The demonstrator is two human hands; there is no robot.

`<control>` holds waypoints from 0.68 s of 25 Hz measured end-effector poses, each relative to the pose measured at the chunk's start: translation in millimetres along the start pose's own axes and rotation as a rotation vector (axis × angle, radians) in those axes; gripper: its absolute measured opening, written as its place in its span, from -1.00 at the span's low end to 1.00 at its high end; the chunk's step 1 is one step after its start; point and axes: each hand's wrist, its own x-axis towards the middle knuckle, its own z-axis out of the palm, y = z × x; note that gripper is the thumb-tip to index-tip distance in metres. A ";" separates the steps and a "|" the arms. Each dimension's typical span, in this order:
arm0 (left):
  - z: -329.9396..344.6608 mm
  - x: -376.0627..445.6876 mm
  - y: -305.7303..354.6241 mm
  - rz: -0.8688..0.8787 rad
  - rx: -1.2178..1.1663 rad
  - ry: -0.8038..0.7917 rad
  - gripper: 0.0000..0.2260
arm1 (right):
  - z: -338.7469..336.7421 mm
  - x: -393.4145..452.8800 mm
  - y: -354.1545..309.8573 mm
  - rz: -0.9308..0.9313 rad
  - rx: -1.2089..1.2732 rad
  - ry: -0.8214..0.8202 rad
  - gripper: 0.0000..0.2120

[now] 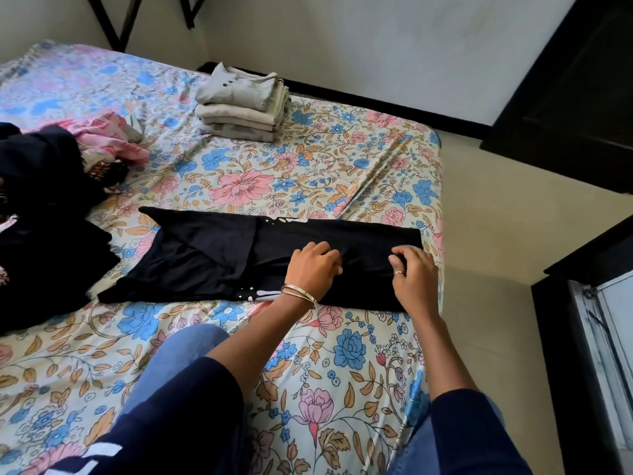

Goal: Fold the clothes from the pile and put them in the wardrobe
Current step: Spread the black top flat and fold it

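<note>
Lying across the near half of the bed (308, 159), a black garment (212, 258) is folded lengthwise into a long band, its two sides turned in over the middle. A white print shows at its far edge and again at its near edge. Its left end flares out into loose flaps, while its right end stops square, just short of the mattress edge.

Both hands rest on the right part of that band. The left hand (313, 267) sits palm down with its fingers bent, the fingertips pressing into a small ridge of bunched cloth; thin bangles (301, 292) circle its wrist. The right hand (412, 269), wearing a ring, lies near the square end, with its fingers curled and pinching a fold of the black cloth. The two hands are near each other but apart.

At the far side of the bed, by the wall, stands a neat stack of folded beige clothes (239, 104), well apart from the black garment. At the left edge lies the unfolded pile (41, 186), mostly dark cloth with a pink floral piece on its far side. The sheet is printed with blue and pink flowers.

Dark blue sleeves and a knee in blue denim fill the bottom of the view. A dark wardrobe (582, 320) stands at the right, beyond the strip of floor beside the bed.
</note>
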 end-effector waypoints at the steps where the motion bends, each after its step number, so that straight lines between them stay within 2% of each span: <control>1: -0.2 0.8 -1.1 0.039 -0.064 0.017 -0.93 | 2.2 7.1 -8.1 -0.031 0.054 -0.056 -0.77; 3: -0.6 0.3 -6.4 0.072 -0.115 -0.034 -0.95 | 11.3 21.1 -16.6 -0.120 0.072 -0.295 -0.66; 5: 2.6 -4.9 -11.5 0.030 -0.067 -0.192 -0.82 | 21.9 32.7 -7.2 -0.158 -0.156 -0.508 -0.57; 6: 5.7 -9.4 -13.7 0.012 -0.037 -0.267 -0.70 | 23.9 38.0 2.7 -0.123 -0.279 -0.558 -0.54; 8: 11.5 -18.4 -16.4 0.020 0.034 -0.341 -0.54 | 22.3 45.5 20.6 0.013 -0.436 -0.571 -0.52; 10: 16.3 -23.6 -17.9 0.059 0.097 -0.364 -0.53 | 22.1 52.7 22.0 0.121 -0.550 -0.557 -0.51; 12: 18.1 -22.6 -18.8 0.069 0.123 -0.386 -0.53 | 27.7 56.7 5.2 0.157 -0.632 -0.456 -0.49; 14: 20.7 -20.3 -19.6 0.064 0.137 -0.405 -0.53 | 36.6 52.8 -14.7 0.080 -0.525 -0.331 -0.47; 17: 22.0 -19.2 -19.4 0.071 0.164 -0.417 -0.52 | 50.6 33.9 -16.1 -0.110 -0.415 -0.437 -0.46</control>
